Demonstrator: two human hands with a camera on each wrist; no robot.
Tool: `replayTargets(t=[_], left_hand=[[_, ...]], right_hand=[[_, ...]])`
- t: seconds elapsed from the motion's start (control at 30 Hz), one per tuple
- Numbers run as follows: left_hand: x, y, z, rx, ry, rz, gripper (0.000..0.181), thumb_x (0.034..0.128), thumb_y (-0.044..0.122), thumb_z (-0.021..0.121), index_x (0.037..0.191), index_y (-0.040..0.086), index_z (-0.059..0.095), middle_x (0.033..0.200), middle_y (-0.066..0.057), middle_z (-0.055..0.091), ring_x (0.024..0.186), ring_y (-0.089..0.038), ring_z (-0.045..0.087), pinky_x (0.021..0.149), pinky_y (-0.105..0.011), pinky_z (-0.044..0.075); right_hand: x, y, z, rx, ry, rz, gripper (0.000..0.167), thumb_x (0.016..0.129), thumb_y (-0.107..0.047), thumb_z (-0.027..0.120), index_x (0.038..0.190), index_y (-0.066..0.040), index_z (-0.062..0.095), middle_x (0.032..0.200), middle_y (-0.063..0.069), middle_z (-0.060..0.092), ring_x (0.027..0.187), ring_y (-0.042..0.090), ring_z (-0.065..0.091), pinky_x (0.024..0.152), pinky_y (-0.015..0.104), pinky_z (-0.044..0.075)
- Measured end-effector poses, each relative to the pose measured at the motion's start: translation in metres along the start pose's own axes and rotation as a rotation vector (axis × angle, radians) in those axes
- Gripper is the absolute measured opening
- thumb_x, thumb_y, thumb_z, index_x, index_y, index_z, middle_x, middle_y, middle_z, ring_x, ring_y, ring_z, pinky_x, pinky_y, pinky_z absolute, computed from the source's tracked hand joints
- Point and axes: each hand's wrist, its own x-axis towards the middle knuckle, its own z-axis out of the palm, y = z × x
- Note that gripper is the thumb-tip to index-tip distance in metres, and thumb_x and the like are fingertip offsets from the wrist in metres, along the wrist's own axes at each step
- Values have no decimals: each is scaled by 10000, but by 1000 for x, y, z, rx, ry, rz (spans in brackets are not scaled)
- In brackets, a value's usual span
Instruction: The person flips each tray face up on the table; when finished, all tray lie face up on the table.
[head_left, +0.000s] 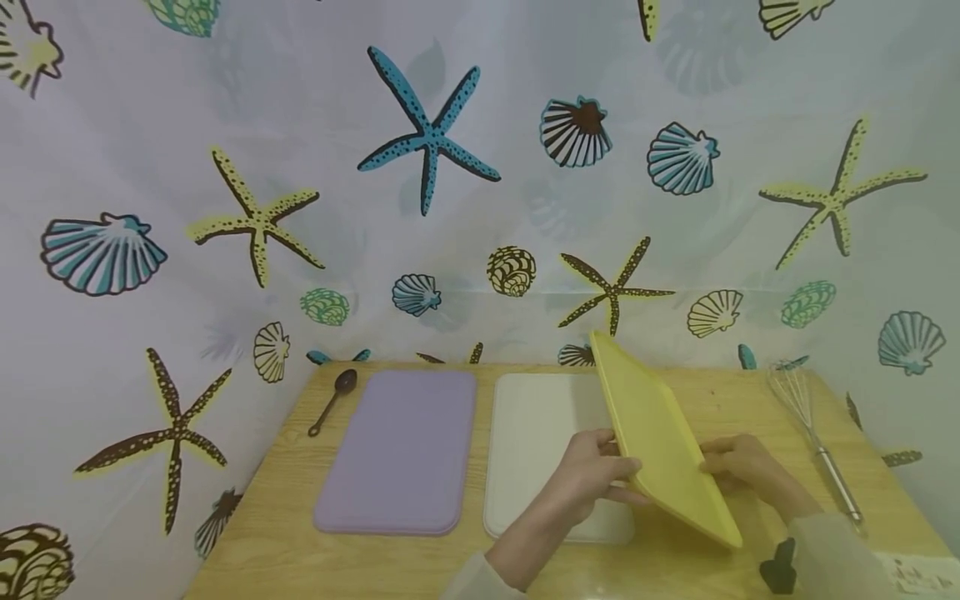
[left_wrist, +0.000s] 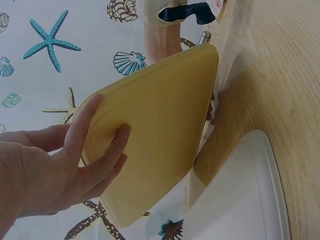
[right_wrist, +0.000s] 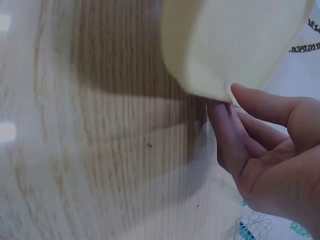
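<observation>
A yellow cutting board stands tilted above the table, held by both hands. My left hand grips its left edge. In the left wrist view, the fingers of this left hand spread over one face of the board. On the far side my right hand holds the right edge. The right wrist view has the right hand pinching the board's rim between thumb and fingers. Partly behind the yellow board lies a white cutting board, flat on the table.
A purple cutting board lies flat left of the white one. A dark spoon rests at the table's far left, a whisk at the right. A curtain printed with shells and starfish hangs behind the wooden table.
</observation>
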Motion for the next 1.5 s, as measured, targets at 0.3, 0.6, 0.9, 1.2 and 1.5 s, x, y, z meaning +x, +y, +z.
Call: replayTargets(t=[0.3,0.6,0.9,1.2,1.5], left_hand=[[-2,-7,-13,6,-36,-19,584,879,-71,588,1396,-151,329,1293,-309,434,1085,-383,571,697,-391,597],[-2,-14,-17,10,-20,-29,645,860,-118,586,1431,-133,286,1258,-265,402,790,-234,618,683,-388,598],[-5,-17,-21,53,-1,-13,688,866,-129,578,1459,-118,230,1260,-256,408,813,-340,678,653,-370,599],[-6,-19,-23,90,23,-29,688,860,-109,591,1446,-143,232,1311,-375,374,922,-375,666,639,-369,599],[-1,-28,-27,116,42,-35,623,863,-93,599,1411,-153,309,1243,-350,459,965,-342,639,630,-354,599]], right_hand=[[-4,10,-6,108,-18,3,536,876,-28,621,1318,191,411,1202,370,545,961,368,661,802,421,577],[-8,12,-13,115,-12,-15,571,904,-55,597,1362,185,354,1313,377,467,1103,451,574,851,451,556],[-12,8,-21,31,40,21,571,896,-105,627,1362,139,405,1174,301,592,935,309,634,813,427,567],[-12,13,-25,43,50,20,585,902,-118,629,1373,135,389,1260,358,520,1091,450,573,879,532,524],[-19,11,-35,8,42,17,612,912,-174,630,1385,127,382,1322,369,467,1159,503,515,920,596,473]])
